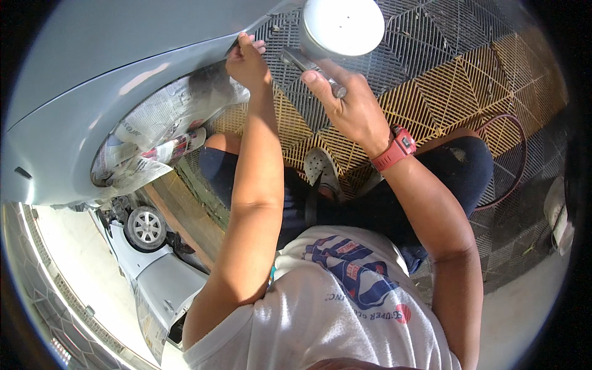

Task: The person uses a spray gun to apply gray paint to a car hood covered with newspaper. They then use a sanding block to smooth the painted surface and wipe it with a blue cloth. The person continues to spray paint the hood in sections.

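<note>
My right hand [345, 105] is closed around the metal handle of a spray gun [305, 61], which carries a round white cup [344, 26] on top. The gun is beside the car body, with a gap between it and the panel. At the lower edge of the grey car panel [154, 37], my left hand [248, 61] has its fingers bent in and its thumb against the edge. Whatever may be between those fingers is hidden. Newspaper [160, 117] masks the wheel arch just below that edge.
A reddish hose [524, 148] curves over the grey and yellow grid floor [425, 108] at the right. My feet in clogs [322, 165] rest beneath my bent knees. Beyond the wooden board [185, 213], another silvery car [163, 283] stands at lower left.
</note>
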`<action>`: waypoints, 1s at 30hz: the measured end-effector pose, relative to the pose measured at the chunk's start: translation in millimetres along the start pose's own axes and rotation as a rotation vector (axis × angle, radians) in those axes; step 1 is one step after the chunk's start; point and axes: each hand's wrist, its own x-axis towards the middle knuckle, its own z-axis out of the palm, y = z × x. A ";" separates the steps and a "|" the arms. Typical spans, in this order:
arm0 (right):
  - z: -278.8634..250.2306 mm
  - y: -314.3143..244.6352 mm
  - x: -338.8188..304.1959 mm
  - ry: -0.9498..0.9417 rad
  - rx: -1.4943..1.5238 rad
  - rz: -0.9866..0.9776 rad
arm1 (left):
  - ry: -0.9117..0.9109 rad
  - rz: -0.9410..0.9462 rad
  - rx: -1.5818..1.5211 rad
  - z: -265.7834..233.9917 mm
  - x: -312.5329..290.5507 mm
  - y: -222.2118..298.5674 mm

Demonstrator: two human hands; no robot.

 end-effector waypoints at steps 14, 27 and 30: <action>0.0 0.9 -0.5 -0.010 0.017 0.011 | -0.068 -0.043 0.173 31.0 -10.2 13.1; -2.7 0.6 -1.9 -0.027 -0.012 0.035 | 0.083 -0.285 -0.238 6.8 -7.7 -17.1; -2.9 -4.0 -1.0 0.034 0.035 -0.038 | -0.175 -0.461 -0.433 19.4 2.0 -23.4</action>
